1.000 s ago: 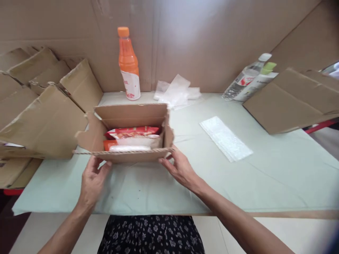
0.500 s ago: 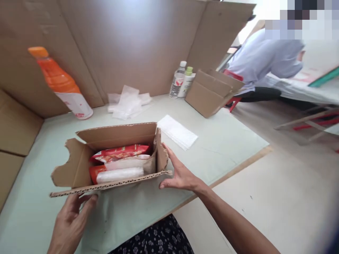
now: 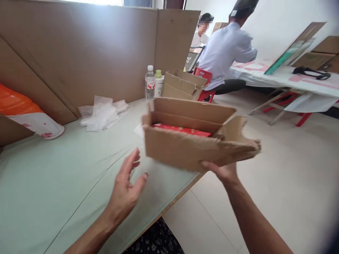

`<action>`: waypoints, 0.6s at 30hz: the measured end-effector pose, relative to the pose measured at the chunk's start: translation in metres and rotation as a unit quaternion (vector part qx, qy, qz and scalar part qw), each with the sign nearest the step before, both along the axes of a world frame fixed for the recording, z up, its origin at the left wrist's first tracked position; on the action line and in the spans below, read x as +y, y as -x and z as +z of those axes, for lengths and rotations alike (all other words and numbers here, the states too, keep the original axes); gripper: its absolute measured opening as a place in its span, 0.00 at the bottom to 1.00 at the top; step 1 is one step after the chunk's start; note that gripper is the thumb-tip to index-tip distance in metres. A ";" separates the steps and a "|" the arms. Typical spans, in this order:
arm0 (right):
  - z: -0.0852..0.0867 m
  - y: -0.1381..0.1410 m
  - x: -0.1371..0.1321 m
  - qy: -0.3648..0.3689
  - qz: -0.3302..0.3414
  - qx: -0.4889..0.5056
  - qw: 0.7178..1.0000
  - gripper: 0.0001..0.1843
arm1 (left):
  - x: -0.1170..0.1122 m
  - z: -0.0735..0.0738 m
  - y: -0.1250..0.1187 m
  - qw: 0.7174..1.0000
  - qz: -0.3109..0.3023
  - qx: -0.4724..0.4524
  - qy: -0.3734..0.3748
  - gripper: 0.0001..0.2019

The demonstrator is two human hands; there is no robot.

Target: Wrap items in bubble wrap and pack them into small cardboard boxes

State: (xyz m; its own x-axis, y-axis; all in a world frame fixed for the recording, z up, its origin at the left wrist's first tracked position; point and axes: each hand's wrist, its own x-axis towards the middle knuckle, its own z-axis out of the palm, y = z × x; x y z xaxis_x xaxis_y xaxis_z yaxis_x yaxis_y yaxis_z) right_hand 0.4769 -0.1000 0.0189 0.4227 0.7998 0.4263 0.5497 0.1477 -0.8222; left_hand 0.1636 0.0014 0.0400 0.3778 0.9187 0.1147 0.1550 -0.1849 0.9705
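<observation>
An open-topped cardboard box (image 3: pixel 180 150) is lifted at the table's right edge, its flaps raised. A red packet (image 3: pixel 182 130) shows inside; the box's front wall hides whatever lies lower. My right hand (image 3: pixel 222 171) grips the box from below at its right end, thumb on the near wall and the other fingers hidden underneath. To the left of the box, my left hand (image 3: pixel 129 180) hovers over the table with fingers apart, holding nothing.
Clear plastic wrap (image 3: pixel 102 114) lies at the back of the green-covered table (image 3: pixel 66 183). An orange bottle (image 3: pixel 29 113) stands at left. A water bottle (image 3: pixel 150 84), a white bottle (image 3: pixel 159 84) and another carton (image 3: pixel 182 84) stand behind the box. A person (image 3: pixel 225 53) sits beyond.
The box has moved right, been raised and turned round, now in my right hand. My left hand has come away from it. The view has swung to the right.
</observation>
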 end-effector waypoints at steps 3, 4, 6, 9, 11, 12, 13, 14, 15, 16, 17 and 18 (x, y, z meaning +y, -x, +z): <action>0.001 -0.054 -0.029 -0.022 -0.162 0.032 0.986 0.47 | -0.007 0.005 -0.033 0.991 -0.109 0.047 -0.065 0.30; -0.001 -0.069 -0.033 -0.031 -0.206 0.042 0.977 0.45 | -0.009 0.004 -0.035 0.987 -0.129 0.065 -0.077 0.29; -0.009 -0.097 -0.035 -0.045 -0.275 0.058 0.959 0.43 | -0.011 -0.003 -0.028 0.982 -0.142 0.092 -0.086 0.24; -0.020 -0.130 -0.021 -0.046 -0.315 0.057 0.946 0.44 | -0.011 -0.018 -0.004 0.981 -0.128 0.135 -0.057 0.18; -0.023 -0.147 -0.003 -0.040 -0.310 0.043 0.949 0.47 | -0.010 -0.028 0.014 0.978 -0.120 0.168 -0.027 0.17; -0.023 -0.153 0.007 -0.036 -0.303 0.034 0.952 0.49 | -0.010 -0.032 0.022 0.976 -0.117 0.183 -0.014 0.17; -0.022 -0.159 0.017 -0.026 -0.294 0.025 0.955 0.51 | -0.010 -0.036 0.028 0.974 -0.116 0.195 -0.005 0.17; -0.021 -0.163 0.027 -0.013 -0.288 0.014 0.957 0.53 | -0.011 -0.038 0.034 0.972 -0.113 0.204 0.000 0.17; -0.019 -0.167 0.035 0.004 -0.285 0.000 0.958 0.54 | -0.011 -0.040 0.039 0.971 -0.113 0.210 0.002 0.17; -0.018 -0.169 0.042 0.022 -0.286 -0.018 0.958 0.54 | -0.012 -0.041 0.043 0.970 -0.116 0.214 0.002 0.17; -0.017 -0.170 0.046 0.049 -0.290 -0.049 0.954 0.54 | -0.012 -0.042 0.046 0.969 -0.120 0.217 0.002 0.18; -0.018 -0.169 0.047 0.083 -0.294 -0.093 0.948 0.53 | -0.013 -0.042 0.049 0.968 -0.125 0.218 0.003 0.18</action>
